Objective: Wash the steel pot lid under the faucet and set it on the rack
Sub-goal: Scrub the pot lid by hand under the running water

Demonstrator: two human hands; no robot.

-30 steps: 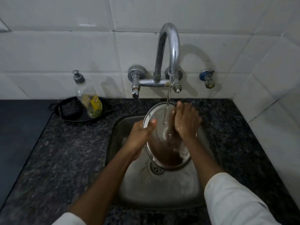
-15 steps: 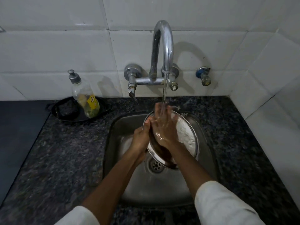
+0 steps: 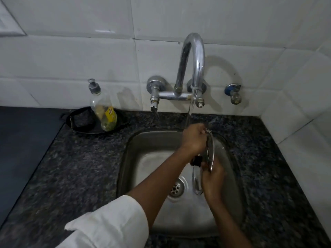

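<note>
While water runs from the faucet [image 3: 194,68], the steel pot lid [image 3: 211,153] is held on edge over the right part of the sink [image 3: 148,158], so that only its thin rim and its black knob [image 3: 196,161] are shown. The left hand [image 3: 194,138] is closed over the upper rim, directly where the stream lands. The right hand [image 3: 212,178] is wrapped around the lower rim, just beside the knob. Both hands are thus clamped on the lid, and neither is spread. The step in hand is judged to be the rinse, with 1 face turned away from the camera, so its cleanliness cannot be told. No rack is shown in this view; on the counter [image 3: 80,167] only a dark dish [image 3: 80,122] with a soap bottle [image 3: 103,108] is seen, well apart from the sink. For the next move, a firm hold on the wet, slippery rim is called for, the lid is to be drained, and the rack must first be found outside the frame.
</note>
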